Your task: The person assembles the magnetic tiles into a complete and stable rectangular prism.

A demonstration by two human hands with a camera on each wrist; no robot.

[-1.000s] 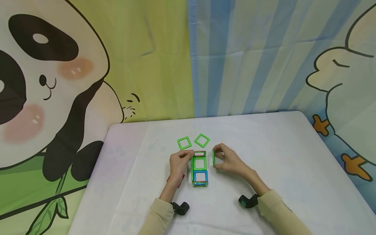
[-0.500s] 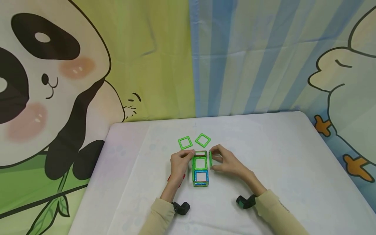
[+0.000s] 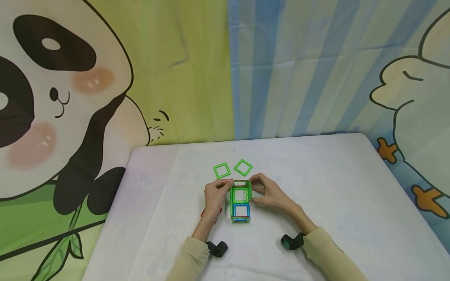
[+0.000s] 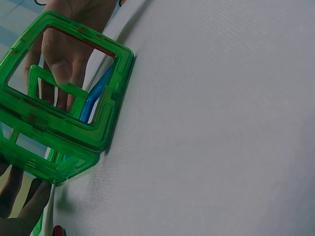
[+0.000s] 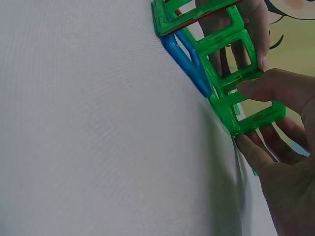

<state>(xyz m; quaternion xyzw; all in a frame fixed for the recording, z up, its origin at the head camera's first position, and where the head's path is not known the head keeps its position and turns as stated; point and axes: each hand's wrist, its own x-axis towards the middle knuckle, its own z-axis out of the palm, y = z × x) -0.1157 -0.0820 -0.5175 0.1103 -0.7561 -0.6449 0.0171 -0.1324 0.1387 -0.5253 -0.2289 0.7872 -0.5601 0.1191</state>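
A small structure of magnetic tiles (image 3: 240, 195), green with blue and some red, lies on the table between both hands. My left hand (image 3: 214, 195) pinches its far left corner with thumb and fingertips. On the opposite side, my right hand (image 3: 272, 192) holds a green square tile (image 3: 250, 191) by its edges, upright along the structure's right side. In the right wrist view, the thumb lies on this tile (image 5: 273, 115) and the other fingers are at its lower edge. The left wrist view shows a green open-centred square (image 4: 114, 98) on the near side.
Two loose green square tiles, a left one (image 3: 222, 170) and a right one (image 3: 243, 167), lie flat beyond the structure. A red piece (image 3: 220, 211) is mostly hidden under the left wrist. The white-covered table (image 3: 334, 187) meets a printed curtain (image 3: 197, 78) behind.
My right hand has moved left with the green square tile, bringing it from a short gap away up against the structure's right side. The left hand stays at the far left corner.
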